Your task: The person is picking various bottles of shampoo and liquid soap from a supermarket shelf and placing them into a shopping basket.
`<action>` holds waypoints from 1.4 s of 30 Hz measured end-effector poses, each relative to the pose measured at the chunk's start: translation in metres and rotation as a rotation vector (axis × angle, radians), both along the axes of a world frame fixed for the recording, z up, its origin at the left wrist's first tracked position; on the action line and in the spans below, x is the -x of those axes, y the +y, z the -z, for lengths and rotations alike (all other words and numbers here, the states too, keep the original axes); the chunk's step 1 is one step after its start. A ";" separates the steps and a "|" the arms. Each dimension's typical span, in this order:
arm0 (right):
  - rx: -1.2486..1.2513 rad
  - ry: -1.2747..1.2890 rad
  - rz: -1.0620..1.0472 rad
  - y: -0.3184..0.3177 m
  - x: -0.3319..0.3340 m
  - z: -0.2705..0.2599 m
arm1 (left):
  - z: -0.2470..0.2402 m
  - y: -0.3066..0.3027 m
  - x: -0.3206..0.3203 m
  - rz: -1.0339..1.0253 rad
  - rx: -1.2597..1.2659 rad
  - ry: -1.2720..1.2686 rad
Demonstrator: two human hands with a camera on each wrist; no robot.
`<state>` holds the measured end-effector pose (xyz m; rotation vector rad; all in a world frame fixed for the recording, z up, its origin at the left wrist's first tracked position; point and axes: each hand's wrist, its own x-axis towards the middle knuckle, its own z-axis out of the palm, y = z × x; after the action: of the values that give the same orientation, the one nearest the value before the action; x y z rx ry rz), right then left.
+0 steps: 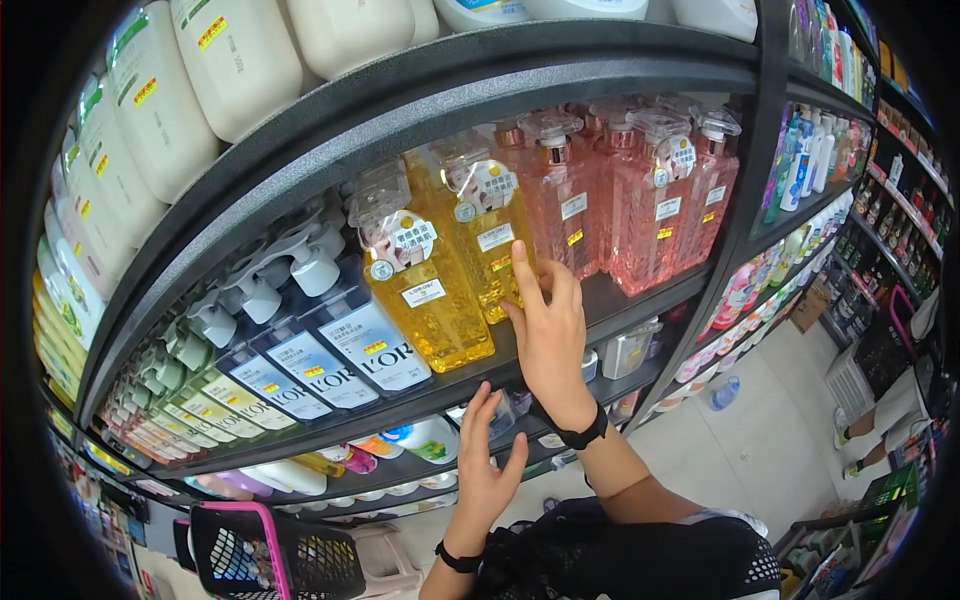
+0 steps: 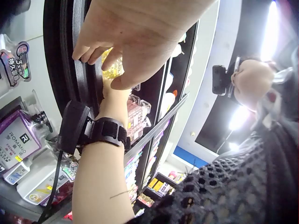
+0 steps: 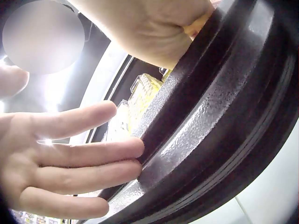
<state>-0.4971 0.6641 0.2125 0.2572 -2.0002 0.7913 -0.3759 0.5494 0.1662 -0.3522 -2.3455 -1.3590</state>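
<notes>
Right hand [image 1: 553, 345] at the right-hand yellow bottle [image 1: 492, 250], thumb and index finger spread apart; cannot tell whether the grip bears on it. Left hand [image 1: 487, 480] lower, fingers spread, near the shelf [image 1: 650, 300] edge. Bottle upright on shelf, between second yellow bottle [image 1: 430, 300] and pink bottles [image 1: 570, 220].

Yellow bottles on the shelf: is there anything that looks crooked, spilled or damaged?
Nothing clearly stands out. The left yellow bottle and the right yellow bottle stand side by side without visible damage, and no spill shows on the shelf. They look slanted, but probably from the wide lens.
</notes>
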 end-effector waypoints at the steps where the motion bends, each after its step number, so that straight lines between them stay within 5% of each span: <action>1: 0.005 -0.057 -0.029 0.000 0.000 0.000 | 0.000 -0.001 0.000 -0.001 -0.001 -0.002; 8: 0.054 -0.020 -0.137 0.005 -0.001 -0.001 | 0.002 -0.002 -0.002 -0.002 -0.004 -0.012; 14: 0.337 0.016 -0.006 0.040 0.010 0.001 | 0.001 -0.009 -0.005 -0.040 -0.003 0.023; 27: 0.110 -0.143 -0.013 0.046 0.028 0.006 | -0.003 -0.008 -0.003 -0.018 -0.019 0.029; 30: 0.269 0.199 -0.072 0.036 0.005 0.012 | -0.001 -0.024 -0.003 0.030 -0.013 -0.011; 35: 0.193 0.061 -0.613 -0.014 -0.054 0.035 | 0.003 -0.073 -0.014 0.044 -0.141 -0.209; 38: -0.174 -0.140 -1.031 -0.052 -0.062 0.054 | 0.000 -0.124 -0.030 0.061 -0.077 -0.325; 42: -0.527 -0.387 -1.241 -0.108 -0.080 0.087 | -0.002 -0.174 -0.066 -0.038 -0.108 -0.361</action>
<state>-0.4169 0.5562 0.1259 1.8875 -2.2729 1.0500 -0.3099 0.3754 0.1684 -0.0290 -2.5300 -1.6363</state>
